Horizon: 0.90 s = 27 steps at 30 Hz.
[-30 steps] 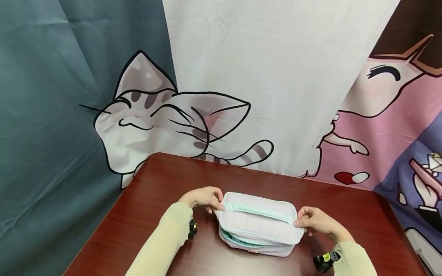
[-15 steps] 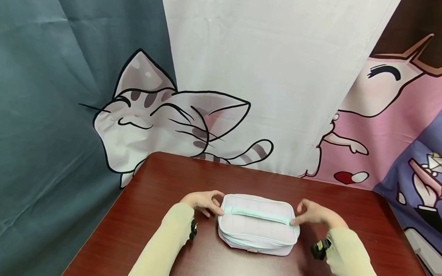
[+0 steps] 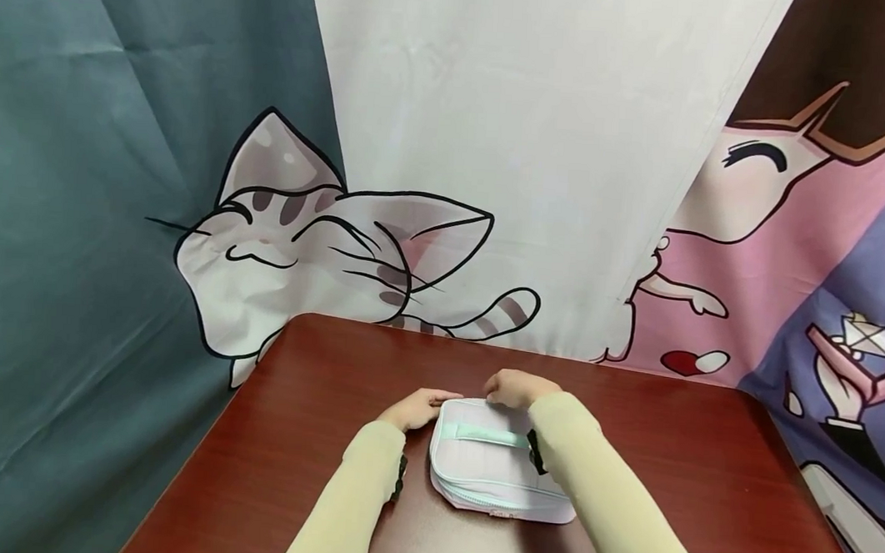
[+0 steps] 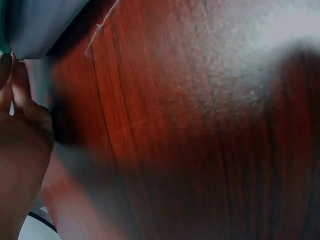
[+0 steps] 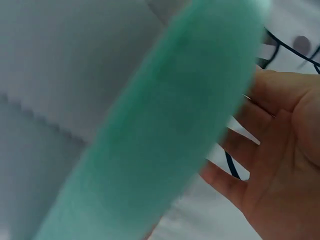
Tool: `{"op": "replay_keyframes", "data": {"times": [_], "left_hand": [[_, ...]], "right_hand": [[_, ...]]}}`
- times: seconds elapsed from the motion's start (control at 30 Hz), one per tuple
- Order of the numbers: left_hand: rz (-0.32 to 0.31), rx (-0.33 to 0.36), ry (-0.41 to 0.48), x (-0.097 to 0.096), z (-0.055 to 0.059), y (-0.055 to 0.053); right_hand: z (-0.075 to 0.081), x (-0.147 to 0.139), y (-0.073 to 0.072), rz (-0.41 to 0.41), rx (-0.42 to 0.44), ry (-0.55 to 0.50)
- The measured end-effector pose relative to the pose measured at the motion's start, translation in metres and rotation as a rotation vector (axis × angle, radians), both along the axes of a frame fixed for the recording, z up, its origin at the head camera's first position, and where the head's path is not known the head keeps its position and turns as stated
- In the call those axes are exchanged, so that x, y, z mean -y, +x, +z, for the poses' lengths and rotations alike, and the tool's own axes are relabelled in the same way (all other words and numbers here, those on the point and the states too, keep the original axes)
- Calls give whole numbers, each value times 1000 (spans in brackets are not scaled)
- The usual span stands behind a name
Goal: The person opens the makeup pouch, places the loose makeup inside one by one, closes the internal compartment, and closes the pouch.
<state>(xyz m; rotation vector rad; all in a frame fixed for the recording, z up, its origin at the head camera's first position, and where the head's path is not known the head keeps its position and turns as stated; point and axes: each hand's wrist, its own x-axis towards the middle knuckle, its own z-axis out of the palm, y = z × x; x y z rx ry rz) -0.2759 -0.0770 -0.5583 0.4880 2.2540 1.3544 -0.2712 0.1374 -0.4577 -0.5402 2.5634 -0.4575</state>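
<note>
Quilted lilac fabric pouch (image 3: 492, 471) with a mint strap (image 3: 488, 434) lies on the glossy wooden desk (image 3: 314, 437). Left hand (image 3: 415, 407) touches its far-left corner, fingers relaxed. Right hand (image 3: 515, 389) hovers released over its far edge.

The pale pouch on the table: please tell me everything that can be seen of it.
The pouch is a pale lilac, quilted fabric case, rectangular with rounded corners. A mint green strap runs across its top, and a mint zipper line follows its near edge. It looks closed and lies flat on the dark red wooden table. The left hand touches its far left corner; the right hand rests at its far edge, the forearm crossing above it.
</note>
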Motion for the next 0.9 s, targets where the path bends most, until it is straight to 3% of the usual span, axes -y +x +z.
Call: {"op": "replay_keyframes", "data": {"times": [0.17,0.3,0.5,0.67,0.8,0.9], "left_hand": [[-25,5,3,-1,4,-1],[-22,-61,-85,-5,12,-5],[9,-240,-201,-8,18,-12],[38,-337,-275,-3,24,-12],[25,-366,-286,4,27,-12],[31,-333,-242,10,26,-11]], "right_hand": [[-4,6,-1,8,57,46],[-2,9,-1,9,68,31],[-10,13,-2,-15,-47,26],[-16,14,-2,-21,-136,23],[-20,13,-3,-26,-238,34],[-21,11,-4,-40,-321,53]]}}
